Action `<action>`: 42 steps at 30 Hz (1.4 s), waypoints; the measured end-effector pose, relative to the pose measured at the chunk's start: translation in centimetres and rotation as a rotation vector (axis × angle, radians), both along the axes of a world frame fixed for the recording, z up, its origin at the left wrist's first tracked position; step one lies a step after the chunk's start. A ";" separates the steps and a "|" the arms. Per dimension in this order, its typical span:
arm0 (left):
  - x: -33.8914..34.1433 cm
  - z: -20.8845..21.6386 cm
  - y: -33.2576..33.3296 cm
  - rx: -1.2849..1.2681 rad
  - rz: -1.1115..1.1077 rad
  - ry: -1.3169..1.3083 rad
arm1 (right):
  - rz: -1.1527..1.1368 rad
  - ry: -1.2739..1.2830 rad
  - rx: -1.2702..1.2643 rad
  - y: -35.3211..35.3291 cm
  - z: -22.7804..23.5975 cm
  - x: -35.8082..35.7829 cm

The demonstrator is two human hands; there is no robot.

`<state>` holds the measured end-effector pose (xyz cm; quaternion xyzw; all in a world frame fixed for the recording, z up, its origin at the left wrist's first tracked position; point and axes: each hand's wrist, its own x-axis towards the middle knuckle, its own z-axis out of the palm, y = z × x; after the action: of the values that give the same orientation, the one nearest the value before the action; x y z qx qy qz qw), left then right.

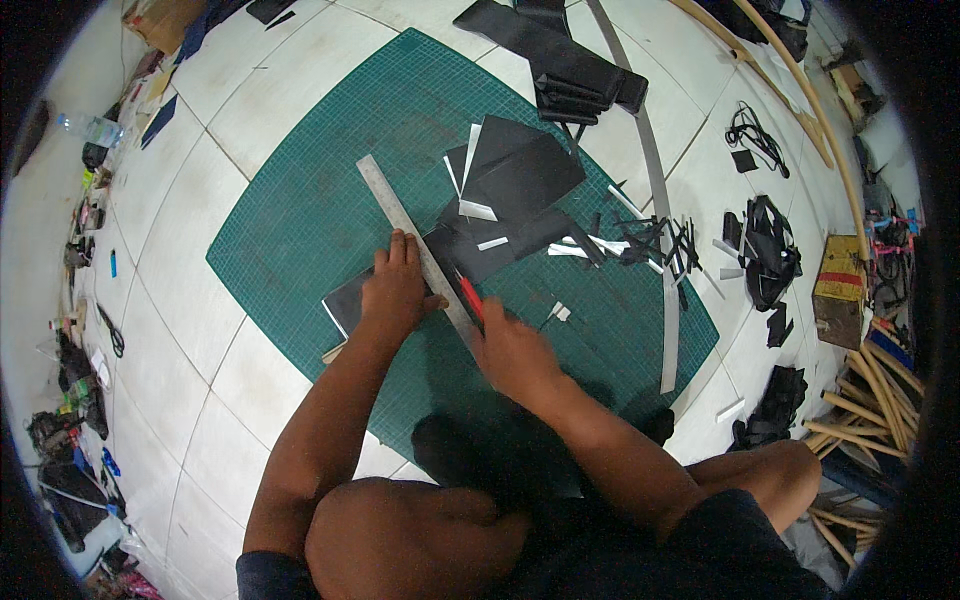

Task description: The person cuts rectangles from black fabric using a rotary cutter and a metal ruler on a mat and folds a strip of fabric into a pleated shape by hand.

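A long steel ruler (378,190) lies slantwise on a green cutting mat (310,150). My left hand (395,285) holds the ruler down, its fingers along the ruler and its thumb reaching across it. In my right hand (515,355) is a red cutter knife (470,293), its tip at the black sheet material (480,250) beside the ruler. Another dark piece with a white edge (346,303) shows left of the ruler, partly under my left hand. Several black and white sheets (525,165) are stacked beyond. The knife's blade is too small to make out.
Black and white offcut strips (630,245) are heaped on the mat's right side. A long metal strip (655,180) curves across there. Black rolled material (570,70) lies at the far edge. Wooden sticks (860,405) and a box (840,290) stand at right; clutter (75,400) lines the left wall.
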<state>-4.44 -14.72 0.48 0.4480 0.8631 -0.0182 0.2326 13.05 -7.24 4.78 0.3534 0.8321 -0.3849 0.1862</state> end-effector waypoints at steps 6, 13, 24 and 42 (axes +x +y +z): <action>0.2 -0.4 0.1 -0.012 -0.022 0.024 | 0.003 0.158 0.124 -0.1 -4.6 -4.1; -0.3 -1.6 -0.4 0.052 -0.049 0.056 | 0.038 0.131 0.137 -0.1 -6.2 -5.0; 0.3 0.3 0.6 -0.032 0.008 -0.028 | 0.105 0.034 0.024 0.5 -3.8 -3.4; -0.2 -0.7 0.0 0.000 -0.014 0.013 | 0.011 0.062 0.028 0.4 -0.5 -1.8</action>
<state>-4.61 -14.71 -0.27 0.4537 0.8615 -0.0224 0.2269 11.23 -6.79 4.33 0.3393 0.8447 -0.3827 0.1575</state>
